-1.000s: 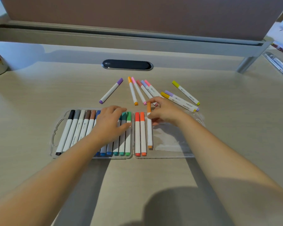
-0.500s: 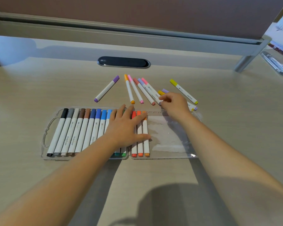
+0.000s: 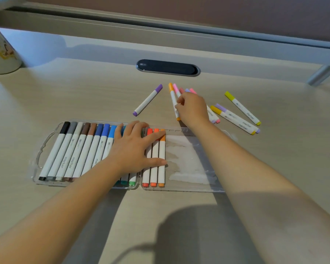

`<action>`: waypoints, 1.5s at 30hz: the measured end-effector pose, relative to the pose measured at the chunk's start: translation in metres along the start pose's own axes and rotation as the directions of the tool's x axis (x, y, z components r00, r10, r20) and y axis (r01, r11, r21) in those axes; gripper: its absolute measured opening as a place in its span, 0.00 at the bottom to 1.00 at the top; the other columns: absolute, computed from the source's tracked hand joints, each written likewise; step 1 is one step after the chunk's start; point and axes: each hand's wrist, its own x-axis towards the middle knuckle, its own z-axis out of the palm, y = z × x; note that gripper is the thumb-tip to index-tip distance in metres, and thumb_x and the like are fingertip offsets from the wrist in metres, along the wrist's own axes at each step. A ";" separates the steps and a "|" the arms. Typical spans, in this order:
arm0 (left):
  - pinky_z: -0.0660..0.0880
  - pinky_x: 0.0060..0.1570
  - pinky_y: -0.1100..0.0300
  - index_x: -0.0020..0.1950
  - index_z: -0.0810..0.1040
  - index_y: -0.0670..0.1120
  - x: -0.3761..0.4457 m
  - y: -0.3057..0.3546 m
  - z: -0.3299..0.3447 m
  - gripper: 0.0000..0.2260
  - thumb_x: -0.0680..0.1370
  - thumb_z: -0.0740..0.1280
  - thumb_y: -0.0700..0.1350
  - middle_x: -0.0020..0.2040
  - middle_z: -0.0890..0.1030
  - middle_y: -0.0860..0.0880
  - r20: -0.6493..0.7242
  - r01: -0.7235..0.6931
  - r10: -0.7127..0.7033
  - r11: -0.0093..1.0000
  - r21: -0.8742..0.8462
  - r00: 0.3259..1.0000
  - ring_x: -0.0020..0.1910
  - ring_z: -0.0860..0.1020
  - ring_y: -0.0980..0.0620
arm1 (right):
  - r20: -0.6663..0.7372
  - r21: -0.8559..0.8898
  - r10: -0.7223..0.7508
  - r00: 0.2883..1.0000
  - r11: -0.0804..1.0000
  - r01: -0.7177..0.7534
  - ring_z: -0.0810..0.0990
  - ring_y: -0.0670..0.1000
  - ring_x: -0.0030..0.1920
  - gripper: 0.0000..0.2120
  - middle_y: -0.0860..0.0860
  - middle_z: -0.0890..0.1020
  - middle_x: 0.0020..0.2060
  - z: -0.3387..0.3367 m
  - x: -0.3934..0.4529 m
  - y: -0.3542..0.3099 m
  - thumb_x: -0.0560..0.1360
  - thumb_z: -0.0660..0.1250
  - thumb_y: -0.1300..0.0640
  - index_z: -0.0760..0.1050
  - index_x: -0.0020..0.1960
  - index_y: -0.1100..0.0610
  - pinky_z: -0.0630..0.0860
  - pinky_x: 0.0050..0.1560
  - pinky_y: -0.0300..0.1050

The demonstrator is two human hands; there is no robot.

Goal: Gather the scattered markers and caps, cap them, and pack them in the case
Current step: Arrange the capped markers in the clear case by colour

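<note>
The left hand (image 3: 135, 149) lies flat with fingers spread across the markers already packed in the clear case (image 3: 191, 184), likely pressing the row down so it keeps its order — three orange-toned ones sit just past its thumb. The right hand (image 3: 193, 109) reaches beyond the case to the loose fan on the surface (image 3: 84, 96), its grip curling round the orange marker (image 3: 172, 96); whether it has fully pinched it I cannot tell. A purple marker (image 3: 148, 100) lies apart, and the yellow marker (image 3: 242, 108) and its neighbours wait to the right, all capped.
</note>
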 end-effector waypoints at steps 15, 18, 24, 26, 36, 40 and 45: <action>0.42 0.73 0.47 0.74 0.51 0.62 -0.010 -0.021 -0.003 0.39 0.67 0.57 0.73 0.75 0.53 0.51 -0.009 0.006 -0.007 0.999 -0.047 1.000 0.75 0.47 0.47 | 0.013 0.130 0.056 0.998 0.990 -0.057 0.77 0.57 0.56 0.39 0.58 0.74 0.60 -0.008 -0.003 -0.031 0.75 0.64 0.67 0.45 0.76 0.51 0.74 0.50 0.46; 0.49 0.72 0.50 0.74 0.56 0.56 -0.011 -0.021 -0.009 0.35 0.71 0.65 0.63 0.74 0.58 0.49 -0.053 0.053 -0.069 0.964 -0.260 0.996 0.74 0.52 0.48 | 0.070 0.295 0.007 0.997 0.955 -0.027 0.75 0.53 0.45 0.50 0.55 0.69 0.56 -0.022 -0.015 -0.031 0.73 0.66 0.69 0.31 0.74 0.46 0.76 0.44 0.45; 0.56 0.70 0.53 0.73 0.61 0.49 -0.019 -0.021 -0.022 0.27 0.76 0.65 0.50 0.71 0.64 0.48 -0.105 0.119 -0.170 0.919 -0.377 0.980 0.72 0.57 0.49 | 0.313 0.386 0.023 0.949 0.910 -0.150 0.79 0.57 0.49 0.37 0.58 0.71 0.51 -0.025 -0.039 -0.025 0.72 0.66 0.70 0.52 0.71 0.48 0.81 0.42 0.49; 0.57 0.70 0.53 0.73 0.62 0.50 -0.022 -0.021 -0.025 0.26 0.76 0.64 0.49 0.71 0.65 0.48 -0.095 0.131 -0.177 0.921 -0.367 0.980 0.72 0.57 0.49 | 0.396 0.371 0.032 0.918 0.909 -0.192 0.79 0.55 0.46 0.29 0.60 0.75 0.49 -0.020 -0.049 -0.023 0.73 0.66 0.68 0.59 0.68 0.53 0.81 0.44 0.48; 0.58 0.69 0.52 0.72 0.63 0.53 -0.027 -0.016 -0.019 0.25 0.76 0.64 0.54 0.70 0.66 0.49 -0.068 0.113 -0.137 0.955 -0.275 0.988 0.71 0.59 0.49 | 0.415 0.388 0.030 0.909 0.898 -0.207 0.79 0.54 0.46 0.18 0.51 0.74 0.41 -0.001 -0.065 -0.020 0.74 0.65 0.69 0.71 0.63 0.61 0.81 0.48 0.46; 0.48 0.73 0.47 0.74 0.55 0.59 -0.022 -0.008 -0.015 0.29 0.75 0.61 0.61 0.76 0.54 0.47 -0.011 0.069 -0.071 0.984 -0.166 0.997 0.76 0.47 0.44 | 0.286 0.423 0.054 0.957 0.888 -0.177 0.77 0.50 0.40 0.15 0.51 0.74 0.39 -0.002 -0.062 -0.011 0.76 0.61 0.68 0.72 0.62 0.61 0.79 0.43 0.41; 0.43 0.73 0.44 0.74 0.48 0.62 -0.012 0.000 -0.007 0.33 0.73 0.58 0.66 0.77 0.46 0.48 0.052 0.028 -0.026 0.999 -0.045 0.998 0.76 0.42 0.41 | 0.106 0.404 0.076 0.991 0.908 -0.113 0.79 0.56 0.51 0.13 0.59 0.79 0.53 -0.004 -0.057 0.008 0.78 0.59 0.67 0.74 0.60 0.62 0.78 0.54 0.46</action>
